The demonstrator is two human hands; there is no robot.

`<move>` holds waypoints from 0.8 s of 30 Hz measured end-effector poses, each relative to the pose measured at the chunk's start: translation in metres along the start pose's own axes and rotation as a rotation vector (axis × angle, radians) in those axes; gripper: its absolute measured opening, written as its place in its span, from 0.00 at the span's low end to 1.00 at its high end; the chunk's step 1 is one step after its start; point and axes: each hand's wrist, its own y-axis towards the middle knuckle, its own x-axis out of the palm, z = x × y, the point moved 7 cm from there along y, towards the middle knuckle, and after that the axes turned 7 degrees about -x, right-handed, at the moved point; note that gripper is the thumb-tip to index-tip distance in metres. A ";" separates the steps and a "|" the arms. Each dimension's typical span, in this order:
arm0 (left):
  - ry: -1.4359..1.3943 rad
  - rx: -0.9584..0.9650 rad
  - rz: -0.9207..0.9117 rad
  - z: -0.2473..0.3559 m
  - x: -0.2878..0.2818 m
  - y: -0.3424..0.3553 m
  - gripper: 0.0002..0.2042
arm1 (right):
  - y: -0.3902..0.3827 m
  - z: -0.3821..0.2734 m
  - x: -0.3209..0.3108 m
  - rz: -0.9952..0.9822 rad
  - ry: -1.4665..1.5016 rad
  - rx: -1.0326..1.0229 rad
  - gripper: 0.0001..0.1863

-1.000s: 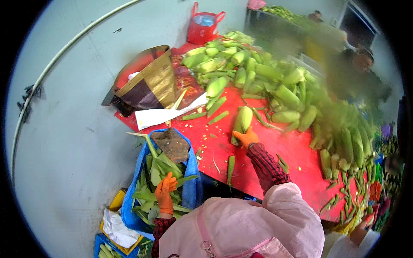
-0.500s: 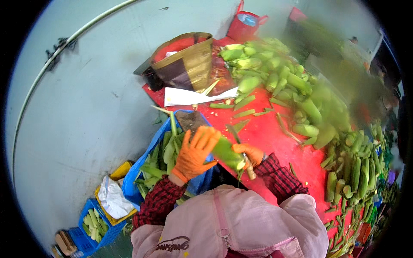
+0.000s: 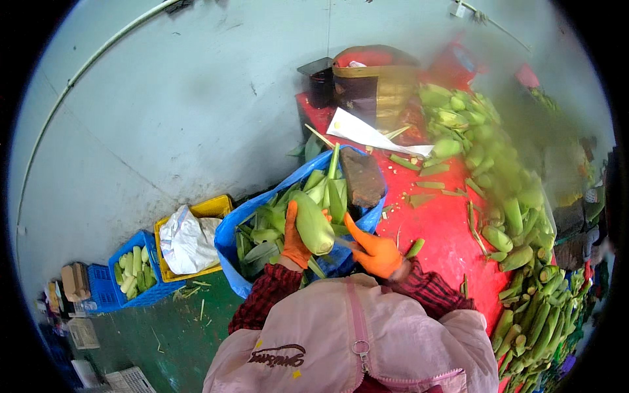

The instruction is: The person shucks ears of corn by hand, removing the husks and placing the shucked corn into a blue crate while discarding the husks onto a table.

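My left hand (image 3: pixel 296 241), in an orange glove, is closed around a green ear of corn (image 3: pixel 310 224) still in its husk. The ear tilts with its pale cut end toward me, above a blue-lined bin (image 3: pixel 226 239) of leaves and husks. My right hand (image 3: pixel 377 254), also orange-gloved, grips a knife (image 3: pixel 344 243) whose narrow blade points left at the ear's lower end. The handle is mostly hidden by my fingers. Whether the blade touches the ear, I cannot tell.
A dark brown block (image 3: pixel 363 178) rests at the bin's right rim. Corn ears (image 3: pixel 517 216) pile along the red table (image 3: pixel 426 226). A gold-brown bag (image 3: pixel 377 88) stands at the back. Left are a yellow crate (image 3: pixel 216 206) and a blue crate (image 3: pixel 160 288) of peeled corn.
My left hand has gone from spread fingers to gripping the ear. The ear has moved left over the bin, and the knife hand now lies to its right. The view has turned left.
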 end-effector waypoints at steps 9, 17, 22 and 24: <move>-0.110 -0.014 -0.165 -0.011 0.044 -0.015 0.26 | 0.067 -0.013 0.013 -0.322 -0.442 -0.263 0.47; -0.112 0.028 -0.184 -0.005 0.042 -0.023 0.31 | 0.022 0.040 0.057 -0.251 0.273 0.253 0.42; -0.084 0.049 -0.090 -0.004 0.020 -0.021 0.30 | 0.034 0.016 0.034 -0.345 0.456 0.291 0.39; -0.097 -0.001 -0.097 -0.009 0.007 -0.014 0.30 | 0.050 0.000 0.016 -0.084 0.267 0.009 0.39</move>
